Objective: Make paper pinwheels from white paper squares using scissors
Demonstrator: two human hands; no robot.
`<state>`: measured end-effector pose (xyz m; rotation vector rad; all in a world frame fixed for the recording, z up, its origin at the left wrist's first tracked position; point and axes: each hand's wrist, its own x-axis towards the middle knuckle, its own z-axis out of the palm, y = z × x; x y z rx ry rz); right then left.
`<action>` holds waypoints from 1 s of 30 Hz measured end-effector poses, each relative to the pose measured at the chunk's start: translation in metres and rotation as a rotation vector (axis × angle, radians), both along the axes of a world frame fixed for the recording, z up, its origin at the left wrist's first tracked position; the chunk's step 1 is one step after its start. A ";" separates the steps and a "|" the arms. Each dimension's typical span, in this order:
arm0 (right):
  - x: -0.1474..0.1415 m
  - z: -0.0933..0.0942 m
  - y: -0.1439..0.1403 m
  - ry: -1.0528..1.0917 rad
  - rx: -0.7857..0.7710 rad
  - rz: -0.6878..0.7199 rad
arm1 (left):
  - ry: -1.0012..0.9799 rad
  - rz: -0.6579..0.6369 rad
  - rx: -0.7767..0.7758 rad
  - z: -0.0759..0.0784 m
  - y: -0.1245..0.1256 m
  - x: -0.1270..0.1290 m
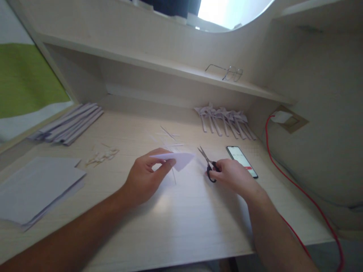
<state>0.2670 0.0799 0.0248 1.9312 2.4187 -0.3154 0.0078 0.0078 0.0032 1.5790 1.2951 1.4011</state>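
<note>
My left hand (144,177) pinches a folded piece of white paper (177,158) just above the middle of the pale desk (181,223). To its right, my right hand (234,175) grips small black-handled scissors (208,164). Their blades are slightly apart and point up and left towards the paper, a short gap away from its tip. A few thin paper strips (170,138) lie on the desk just beyond the paper.
A phone (242,161) with a lit screen lies right of my right hand. Folded paper pieces (225,121) lie at the back right, rolled paper sticks (70,122) back left, a paper stack (36,189) front left. Glasses (227,71) rest on the shelf. A red cable (297,189) runs along the right.
</note>
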 end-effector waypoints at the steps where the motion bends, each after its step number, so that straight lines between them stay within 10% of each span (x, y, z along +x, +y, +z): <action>1: 0.001 0.000 0.000 -0.005 -0.001 0.001 | -0.050 0.009 -0.063 -0.001 0.000 0.000; 11: 0.008 0.000 0.001 -0.016 0.080 -0.081 | -0.166 -0.113 -0.227 0.000 0.008 -0.003; 17: -0.005 0.003 -0.009 0.351 0.246 0.020 | -0.177 -0.140 -0.255 -0.004 0.010 -0.001; 22: -0.023 0.000 -0.022 1.127 -0.090 0.263 | -0.192 -0.243 -0.275 -0.007 0.011 -0.001; 30: -0.033 -0.002 -0.028 1.370 -0.365 0.283 | -0.258 -0.339 -0.352 -0.010 0.010 -0.002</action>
